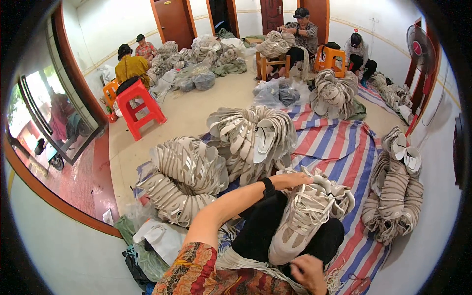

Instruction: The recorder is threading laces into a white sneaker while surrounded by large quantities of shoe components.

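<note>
Person seated on the striped tarp [339, 147], beige shoe upper [300, 221] lying across the lap; left hand [290, 181] rests flat and open on its far end, right hand [309, 273] curled shut, pinching laces [246, 263] near the heel. Risk: that hold looks light, so the upper could slide off the knee into the loose lace pile and tangle. Bundled uppers [191, 172] lean close by and might topple in.

White walls [118, 24], brown doors [173, 19], beige floor [196, 108] (partly under a striped tarp [339, 142]), red stool [139, 105], standing fan [422, 49].

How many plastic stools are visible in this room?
3 in clear view: a red stool at left on the bare floor, a small orange stool behind it, and an orange stool at the back. Others may be hidden under seated people.
</note>
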### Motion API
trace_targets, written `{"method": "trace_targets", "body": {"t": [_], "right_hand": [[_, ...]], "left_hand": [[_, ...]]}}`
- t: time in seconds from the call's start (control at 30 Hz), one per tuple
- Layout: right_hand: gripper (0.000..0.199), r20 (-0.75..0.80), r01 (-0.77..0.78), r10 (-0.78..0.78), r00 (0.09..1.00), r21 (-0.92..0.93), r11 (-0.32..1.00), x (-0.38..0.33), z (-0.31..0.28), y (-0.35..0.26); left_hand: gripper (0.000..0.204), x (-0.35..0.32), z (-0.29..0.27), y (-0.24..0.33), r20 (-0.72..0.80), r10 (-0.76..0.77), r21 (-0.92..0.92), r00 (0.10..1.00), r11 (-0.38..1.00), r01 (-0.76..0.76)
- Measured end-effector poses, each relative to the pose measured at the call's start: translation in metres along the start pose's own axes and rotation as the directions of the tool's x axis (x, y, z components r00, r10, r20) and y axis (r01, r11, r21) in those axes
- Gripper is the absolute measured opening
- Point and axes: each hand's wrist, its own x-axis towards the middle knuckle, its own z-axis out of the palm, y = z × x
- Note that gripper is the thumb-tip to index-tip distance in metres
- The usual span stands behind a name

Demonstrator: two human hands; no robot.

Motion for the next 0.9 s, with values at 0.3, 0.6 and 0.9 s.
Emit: {"method": "trace_targets", "body": {"t": [0.3, 0.6, 0.9], "right_hand": [[0.015, 0.182, 0.269, -0.267, 0.946, 0.017, 0.963, -0.003, 0.047, 0.005], [0.043, 0.184, 0.248, -0.245, 0.952, 0.006, 0.969, 0.019, 0.044, -0.005], [0.052, -0.755, -0.478, 0.074, 0.652, -0.332, 0.813, 0.013, -0.071, 0.061]], "left_hand": [[0.040, 0.010, -0.005, 0.016, 0.066, -0.175, -0.115, 0.982, 0.977, 0.181], [0.024, 0.030, -0.005, 0.100, -0.014, -0.209, -0.256, 0.978, 0.946, 0.198], [0.054, 0.024, -0.007, 0.011, -0.130, 0.056, 0.242, 0.990, 0.970, -0.023]]}}
